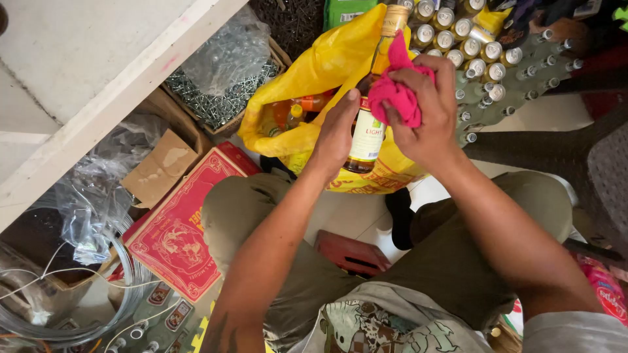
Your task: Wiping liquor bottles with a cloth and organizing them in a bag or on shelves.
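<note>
Bottle (367,124) in left hand (335,134) — pink cloth (396,88) against it

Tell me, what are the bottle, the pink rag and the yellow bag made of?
The bottle looks like clear glass: glossy, amber liquid showing through. The pink rag seems soft cloth, bunched and matte. The yellow bag looks like thin plastic, shiny and crinkled.

Bottle (370,104) in left hand (335,134), before bag (327,65); cloth (397,91) under right hand (425,111), against bottle.
</note>
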